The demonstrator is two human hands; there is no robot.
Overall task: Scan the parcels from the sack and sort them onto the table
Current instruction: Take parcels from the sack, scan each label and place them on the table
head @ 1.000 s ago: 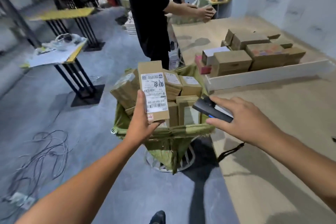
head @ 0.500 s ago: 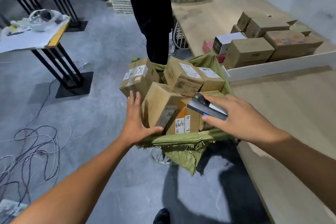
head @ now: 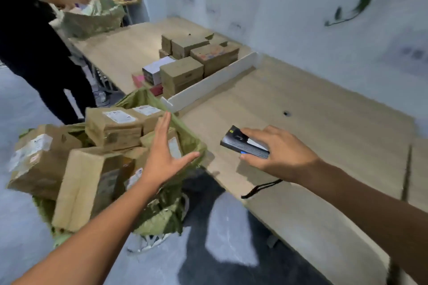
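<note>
Sack: a green sack (head: pixel 185 136) is stood on the floor just beside the near edge of the counter (head: pixel 301 109); its mouth is folded open.
Sack contents: brown cardboard parcels (head: pixel 113 128) are heaped in it above the rim; white labels are seen on several, too blurred to be read. One long parcel (head: pixel 78 187) is tilted over the near rim.
Counter, far section: a cluster of parcels, the sorted boxes (head: pixel 181 75), is packed together behind a white divider (head: pixel 208 81); most are brown, one is white-topped, and something pink is seen at the cluster's near end.
Counter, near section: bare wood is shown on this side of the divider.
Second sack: another green sack (head: pixel 92 18) is set at the far end of the counter, with a second person's hands at its mouth.
Left hand: the left hand (head: pixel 162 157) is spread flat, fingers released, nothing grasped; it is held above the sack's counter-side rim, just beside the heaped parcels, contact not determinable.
Right hand: the right hand (head: pixel 280 152) is closed around a dark scanner (head: pixel 243 143), held over the near edge of the counter, apart from the sack; a black strap (head: pixel 259 188) is hung below the wrist.
</note>
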